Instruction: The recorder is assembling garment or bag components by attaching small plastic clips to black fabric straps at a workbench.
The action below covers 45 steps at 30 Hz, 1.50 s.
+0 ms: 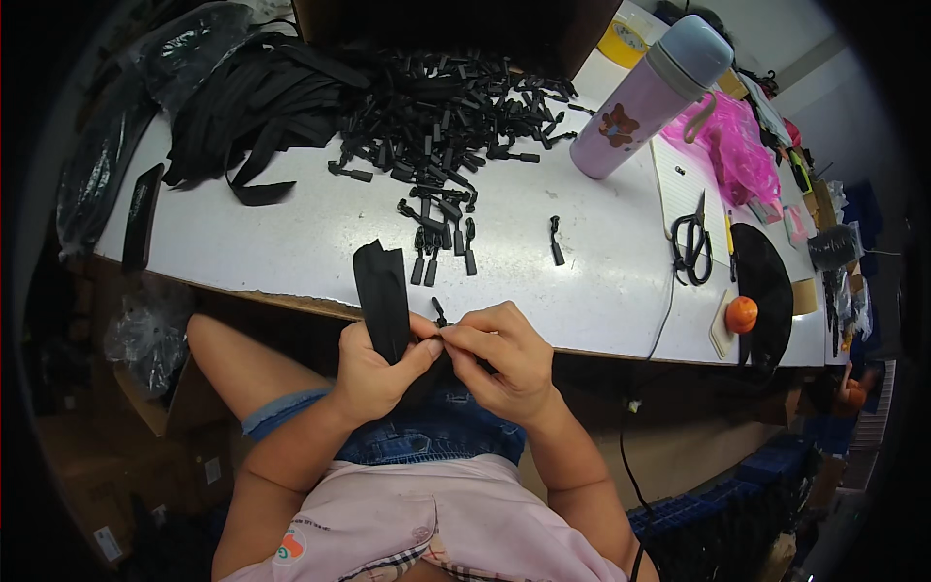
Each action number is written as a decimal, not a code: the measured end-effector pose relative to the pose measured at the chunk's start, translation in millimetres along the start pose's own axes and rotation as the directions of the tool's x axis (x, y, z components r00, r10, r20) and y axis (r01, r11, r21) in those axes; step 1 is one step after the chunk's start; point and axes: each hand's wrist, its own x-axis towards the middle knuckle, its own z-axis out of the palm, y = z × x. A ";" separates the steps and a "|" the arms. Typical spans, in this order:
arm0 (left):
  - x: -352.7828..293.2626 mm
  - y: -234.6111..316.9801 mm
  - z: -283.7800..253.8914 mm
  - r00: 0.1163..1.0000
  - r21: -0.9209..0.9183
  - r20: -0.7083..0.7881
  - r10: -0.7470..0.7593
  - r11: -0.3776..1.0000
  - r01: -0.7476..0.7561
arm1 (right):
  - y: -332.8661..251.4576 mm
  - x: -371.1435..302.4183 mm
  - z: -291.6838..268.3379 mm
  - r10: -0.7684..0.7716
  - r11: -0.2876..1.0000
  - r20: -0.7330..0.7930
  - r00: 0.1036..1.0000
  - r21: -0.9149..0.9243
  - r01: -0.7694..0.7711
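My left hand (376, 376) is closed round a folded black zipper tape (383, 303), whose broad end stands up above the thumb. At the table's front edge, the fingertips of both hands meet. A small black zipper slider (439, 311) pokes up between them, its lower part hidden by the fingers. My right hand (506, 361) is pinched at that spot, thumb and forefinger pressed together on the slider. Just beyond the hands, several loose black zipper sliders with long pulls (470, 247) lie on the white table. One slider (556, 241) lies apart to the right.
A big heap of black sliders (436, 121) and a bundle of black tape (262, 92) cover the back. To the right stand a lilac bottle (630, 112), black scissors (691, 250), a notepad (669, 179), an orange round object (741, 314) and a pink bag (732, 155).
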 end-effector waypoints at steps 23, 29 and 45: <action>5.7 7.2 -4.9 0.999 0.276 0.044 0.002 0.961 -0.014 | 2.5 -2.7 2.1 0.025 0.999 0.015 1.000 -0.044 -0.025; 6.6 10.1 -5.0 0.996 0.336 0.082 0.026 0.940 -0.052 | 0.3 -3.5 1.7 -0.016 0.994 0.013 1.000 -0.107 0.017; -0.8 -2.0 2.1 0.997 -0.116 -0.025 -0.074 0.991 0.071 | -3.0 -12.0 11.7 0.351 0.901 -0.141 0.926 0.321 -0.293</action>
